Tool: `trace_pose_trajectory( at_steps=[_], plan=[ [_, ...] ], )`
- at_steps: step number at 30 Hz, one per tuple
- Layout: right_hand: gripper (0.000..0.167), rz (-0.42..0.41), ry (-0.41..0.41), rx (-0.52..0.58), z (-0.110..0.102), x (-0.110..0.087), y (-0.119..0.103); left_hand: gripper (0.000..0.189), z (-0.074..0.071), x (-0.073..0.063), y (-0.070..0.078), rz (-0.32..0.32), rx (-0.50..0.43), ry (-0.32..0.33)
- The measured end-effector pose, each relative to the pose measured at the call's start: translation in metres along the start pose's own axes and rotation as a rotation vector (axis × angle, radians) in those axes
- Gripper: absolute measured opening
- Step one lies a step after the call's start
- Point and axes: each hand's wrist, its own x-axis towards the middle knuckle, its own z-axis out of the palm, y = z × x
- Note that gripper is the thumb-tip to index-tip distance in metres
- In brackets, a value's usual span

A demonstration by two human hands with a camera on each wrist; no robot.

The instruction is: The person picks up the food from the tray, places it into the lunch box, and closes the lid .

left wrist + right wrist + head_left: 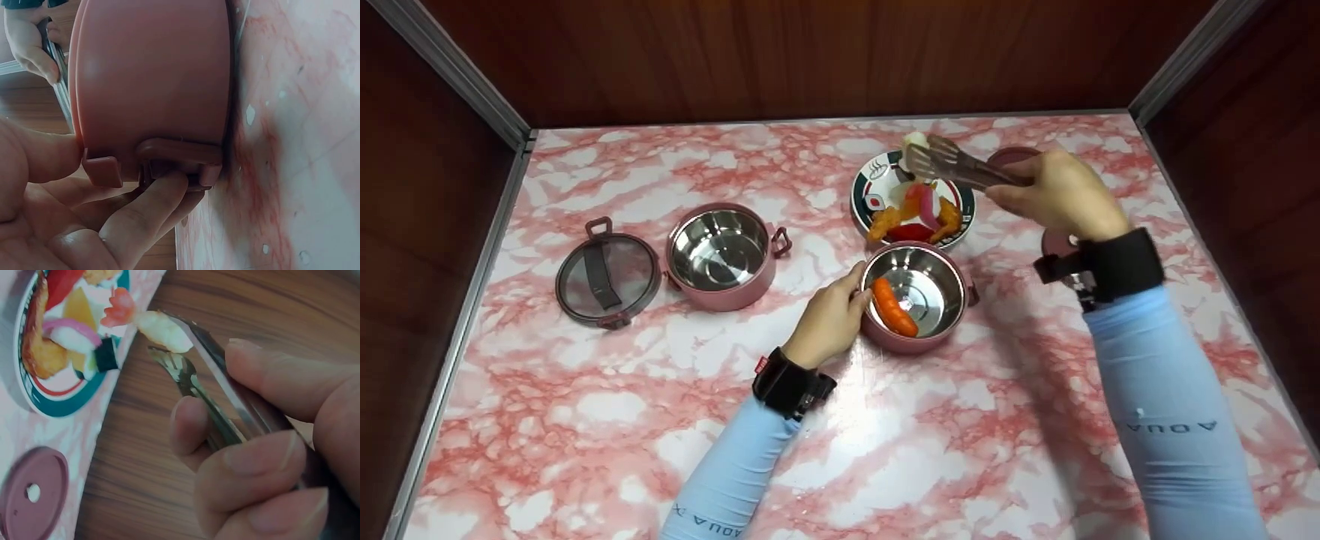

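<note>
My left hand (826, 322) grips the side handle of a pink pot (915, 345) with a steel inside; its thumb is near the rim and fingers curl at the handle (180, 151). An orange sausage (894, 309) leans inside that pot. My right hand (1069, 195) holds brown serving tongs (960, 166) above the plate's far side. Between the tong tips is a pale shrimp (163, 331) with a red tail. Below it, the patterned plate (859, 199) bears several food pieces, among them fried shrimp and a pink-edged slice.
A second pink pot (727, 300) stands to the left, beside a glass lid (630, 270) with a dark strap. Right of the plate lie two pink round pieces, one (1012, 156) behind the right hand, the other (1057, 244) partly behind the wrist strap. Wooden walls (825, 60) enclose the marbled table.
</note>
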Motion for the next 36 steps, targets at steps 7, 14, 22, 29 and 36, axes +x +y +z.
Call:
trace_pose_trajectory(
  at_steps=[7, 14, 22, 29, 36],
  plan=[
    [0.045, 0.041, -0.026, -0.014, -0.023, -0.026, 0.000, 0.051, 0.000, 0.000, -0.001, -0.014, -0.011, -0.009],
    [0.050, -0.088, -0.035, -0.125, -0.041, -0.062, -0.004, 0.052, -0.001, 0.000, 0.000, -0.031, -0.013, -0.021],
    [0.031, -0.205, -0.135, -0.182, -0.030, -0.092, 0.000, 0.052, -0.001, 0.000, 0.001, -0.024, 0.007, -0.024],
    [0.028, -0.228, -0.241, -0.201, -0.009, -0.090, 0.008, 0.050, -0.002, -0.001, 0.001, -0.007, 0.011, -0.008],
    [0.029, -0.203, -0.362, -0.151, 0.006, -0.082, 0.013, 0.051, -0.002, -0.001, 0.002, -0.010, 0.004, -0.010]
  ],
)
